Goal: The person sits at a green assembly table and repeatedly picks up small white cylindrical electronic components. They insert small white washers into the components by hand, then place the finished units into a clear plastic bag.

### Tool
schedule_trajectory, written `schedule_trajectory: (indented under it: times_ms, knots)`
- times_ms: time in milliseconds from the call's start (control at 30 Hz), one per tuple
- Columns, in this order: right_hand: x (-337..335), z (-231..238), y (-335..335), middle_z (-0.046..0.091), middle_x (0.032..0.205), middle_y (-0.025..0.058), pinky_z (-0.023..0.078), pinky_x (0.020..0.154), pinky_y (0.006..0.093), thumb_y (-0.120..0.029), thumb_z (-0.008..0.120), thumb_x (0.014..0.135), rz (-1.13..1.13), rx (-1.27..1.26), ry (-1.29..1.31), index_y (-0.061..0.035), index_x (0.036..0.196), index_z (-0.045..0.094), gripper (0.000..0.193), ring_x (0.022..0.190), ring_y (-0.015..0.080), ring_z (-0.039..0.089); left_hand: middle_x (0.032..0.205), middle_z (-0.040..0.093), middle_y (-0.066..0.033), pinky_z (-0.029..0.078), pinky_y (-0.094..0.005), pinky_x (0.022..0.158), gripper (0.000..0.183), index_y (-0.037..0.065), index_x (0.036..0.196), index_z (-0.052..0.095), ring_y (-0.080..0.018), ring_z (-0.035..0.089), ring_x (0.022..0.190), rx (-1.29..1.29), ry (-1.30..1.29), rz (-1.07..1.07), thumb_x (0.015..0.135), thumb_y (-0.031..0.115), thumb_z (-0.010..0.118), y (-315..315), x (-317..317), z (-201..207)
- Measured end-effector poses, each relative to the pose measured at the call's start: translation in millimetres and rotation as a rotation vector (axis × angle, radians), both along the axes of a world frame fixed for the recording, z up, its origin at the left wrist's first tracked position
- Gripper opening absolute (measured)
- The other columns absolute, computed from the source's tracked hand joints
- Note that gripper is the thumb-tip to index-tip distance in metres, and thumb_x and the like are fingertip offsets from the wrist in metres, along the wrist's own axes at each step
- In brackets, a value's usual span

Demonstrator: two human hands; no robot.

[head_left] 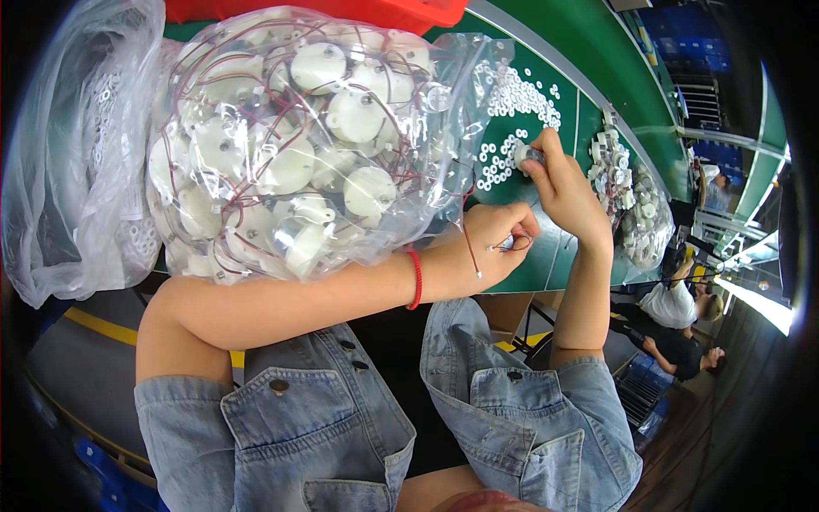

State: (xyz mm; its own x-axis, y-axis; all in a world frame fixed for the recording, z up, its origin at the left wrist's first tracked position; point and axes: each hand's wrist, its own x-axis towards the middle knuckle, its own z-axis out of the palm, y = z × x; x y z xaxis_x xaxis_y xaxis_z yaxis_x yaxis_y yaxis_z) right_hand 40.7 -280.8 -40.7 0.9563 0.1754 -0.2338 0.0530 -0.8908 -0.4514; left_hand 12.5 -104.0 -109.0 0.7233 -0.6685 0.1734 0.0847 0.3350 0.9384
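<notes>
My right hand (573, 194) pinches a small whitish-grey round part (526, 155) between thumb and fingers, just above the green tabletop. Beside it lie small white rings (493, 169). Lower and to the left, my left hand (499, 235) is curled closed around a small metallic piece with thin wires (509, 243); its exact kind is partly hidden by the fingers. A dark red wire (467, 230) with a tiny white connector hangs across the back of that hand. Against my left forearm rests a large clear plastic bag (465, 68), full of round white wired parts (354, 115).
A bigger scatter of white rings (525, 96) lies farther back on the green table (584, 119). Small white parts (610, 162) are heaped at the right, by another filled bag (644, 226). Another clear bag (43, 171) stands far left; a red bin (341, 10) is behind. People (674, 307) are at the right.
</notes>
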Motion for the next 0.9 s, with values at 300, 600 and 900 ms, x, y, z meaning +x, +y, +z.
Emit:
schedule_trajectory:
  times_ms: [300, 600, 900]
  knots:
    - [-3, -10, 2, 0.056, 0.081, 0.0272, 0.039, 0.065, 0.0521, -0.006, 0.058, 0.093, 0.022, -0.02, -0.077, -0.0016, 0.102, 0.032, 0.028, 0.078, 0.05, 0.052, 0.084, 0.065, -0.0079, 0.049, -0.0286, 0.076, 0.011, -0.001, 0.101, 0.056, -0.0145, 0.063, 0.082, 0.051, 0.041, -0.099, 0.092, 0.005, 0.057, 0, 2, 2]
    - [-17, -19, -20, 0.049, 0.073, 0.0083, 0.038, 0.056, 0.0344, -0.011, 0.049, 0.1, -0.249, 0.36, 0.023, -0.0048, 0.105, 0.04, 0.012, 0.062, 0.0206, 0.05, 0.084, 0.064, -0.0062, 0.049, -0.0276, 0.076, 0.013, -0.001, 0.103, 0.058, -0.0119, 0.062, 0.083, 0.077, 0.016, -0.09, 0.092, 0.006, 0.058, 5, 4, 5]
    - [-57, -1, -29, 0.036, 0.07, 0.0007, 0.027, 0.049, 0.0245, -0.031, 0.041, 0.104, -0.378, 1.616, 0.138, -0.0059, 0.112, 0.047, 0.026, 0.056, 0.0095, 0.033, 0.085, 0.065, -0.0048, 0.05, -0.0247, 0.067, 0.014, 0.0, 0.104, 0.06, -0.009, 0.061, 0.074, 0.117, 0.01, -0.085, 0.093, 0.009, 0.06, 5, 6, 8]
